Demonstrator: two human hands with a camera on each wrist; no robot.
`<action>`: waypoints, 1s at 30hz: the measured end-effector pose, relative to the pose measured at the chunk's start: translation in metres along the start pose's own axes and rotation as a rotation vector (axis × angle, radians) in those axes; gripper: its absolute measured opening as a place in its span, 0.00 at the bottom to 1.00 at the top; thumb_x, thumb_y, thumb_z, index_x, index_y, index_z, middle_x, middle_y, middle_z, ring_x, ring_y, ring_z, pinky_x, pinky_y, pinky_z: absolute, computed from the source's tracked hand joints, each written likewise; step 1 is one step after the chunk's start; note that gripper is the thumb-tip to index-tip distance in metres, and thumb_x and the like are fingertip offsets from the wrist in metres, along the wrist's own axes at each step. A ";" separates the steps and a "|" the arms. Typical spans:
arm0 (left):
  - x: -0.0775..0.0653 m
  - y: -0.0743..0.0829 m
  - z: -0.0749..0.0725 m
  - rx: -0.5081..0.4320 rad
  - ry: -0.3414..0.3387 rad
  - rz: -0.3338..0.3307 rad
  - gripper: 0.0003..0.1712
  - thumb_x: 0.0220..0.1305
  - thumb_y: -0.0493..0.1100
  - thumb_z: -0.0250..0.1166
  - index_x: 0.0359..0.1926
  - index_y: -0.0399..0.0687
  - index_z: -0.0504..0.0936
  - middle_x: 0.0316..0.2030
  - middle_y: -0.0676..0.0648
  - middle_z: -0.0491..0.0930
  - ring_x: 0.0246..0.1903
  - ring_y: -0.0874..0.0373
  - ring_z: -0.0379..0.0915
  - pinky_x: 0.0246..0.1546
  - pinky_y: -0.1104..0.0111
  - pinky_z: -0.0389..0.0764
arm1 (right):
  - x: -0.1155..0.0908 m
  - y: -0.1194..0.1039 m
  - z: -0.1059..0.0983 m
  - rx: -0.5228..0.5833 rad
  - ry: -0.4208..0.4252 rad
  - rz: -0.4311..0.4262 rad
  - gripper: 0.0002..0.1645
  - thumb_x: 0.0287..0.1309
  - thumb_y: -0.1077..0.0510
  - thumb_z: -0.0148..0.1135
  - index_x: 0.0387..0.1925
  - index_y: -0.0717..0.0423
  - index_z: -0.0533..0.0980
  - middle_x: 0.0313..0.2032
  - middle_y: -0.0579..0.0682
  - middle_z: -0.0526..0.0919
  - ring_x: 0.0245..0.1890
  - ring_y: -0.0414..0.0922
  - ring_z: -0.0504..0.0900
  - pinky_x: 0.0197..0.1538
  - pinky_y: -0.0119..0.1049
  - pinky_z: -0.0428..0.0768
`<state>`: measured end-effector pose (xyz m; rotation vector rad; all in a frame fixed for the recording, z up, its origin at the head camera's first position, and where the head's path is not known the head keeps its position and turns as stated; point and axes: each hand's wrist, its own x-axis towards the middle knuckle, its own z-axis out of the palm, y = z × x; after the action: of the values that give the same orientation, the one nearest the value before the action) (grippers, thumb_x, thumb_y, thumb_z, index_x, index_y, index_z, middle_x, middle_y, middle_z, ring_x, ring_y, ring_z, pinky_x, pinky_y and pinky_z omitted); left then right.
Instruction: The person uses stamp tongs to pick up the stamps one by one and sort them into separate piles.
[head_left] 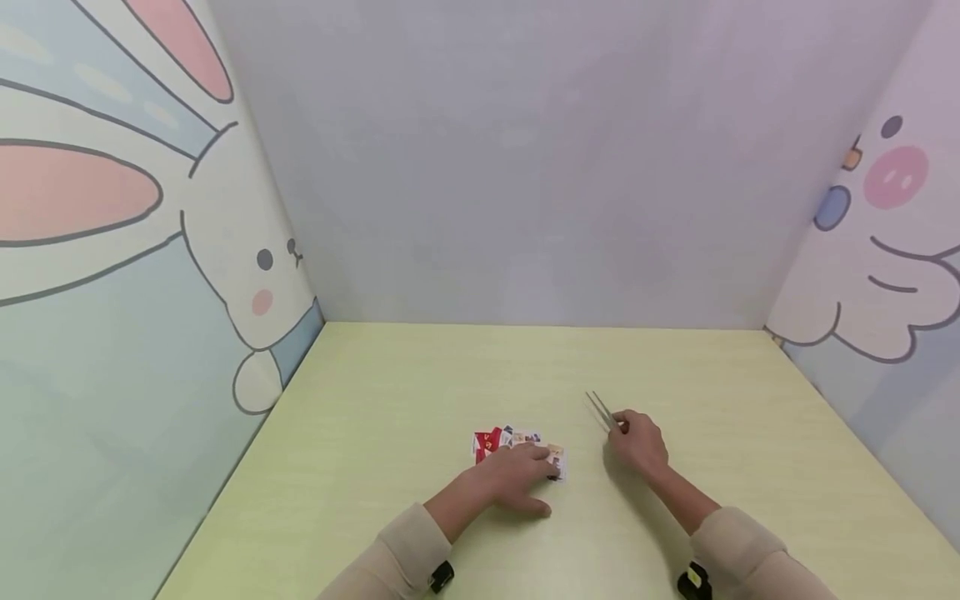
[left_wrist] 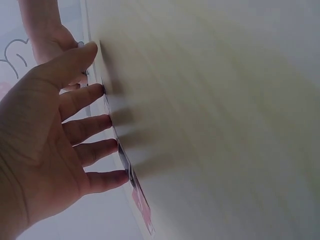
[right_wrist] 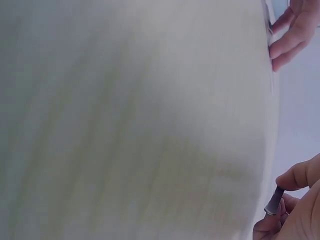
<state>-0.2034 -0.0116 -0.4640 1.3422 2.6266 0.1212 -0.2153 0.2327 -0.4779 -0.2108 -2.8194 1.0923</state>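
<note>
A small spread of flat printed cards (head_left: 486, 443), red on the left and paler on the right, lies on the table in the head view. Across them rests my left hand (head_left: 513, 477), its fingers spread and its thumb held out to the side. Its fingertips touch the cards in the left wrist view, and part of the spread is hidden beneath them. To the right, my right hand (head_left: 640, 446) grips a pair of metal tweezers (head_left: 599, 408) between thumb and fingers. Their two thin tips point away from me, slightly apart, and touch no card.
The pale yellow table (head_left: 405, 367) ends at a plain grey back wall (head_left: 525, 167). Side panels stand along both edges, with a cartoon rabbit (head_left: 232, 283) on the left one and a pig's face (head_left: 896, 179) on the right one.
</note>
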 end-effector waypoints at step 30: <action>-0.002 -0.005 0.001 -0.047 0.025 -0.003 0.31 0.55 0.59 0.65 0.59 0.57 0.74 0.62 0.50 0.65 0.62 0.57 0.58 0.58 0.66 0.63 | -0.018 -0.013 -0.028 0.042 -0.009 -0.086 0.15 0.48 0.68 0.55 0.40 0.70 0.78 0.26 0.50 0.79 0.26 0.45 0.74 0.27 0.36 0.70</action>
<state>-0.2063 -0.0161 -0.4661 1.3299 2.6291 0.1986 -0.1949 0.2380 -0.4495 -0.0800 -2.7812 1.1356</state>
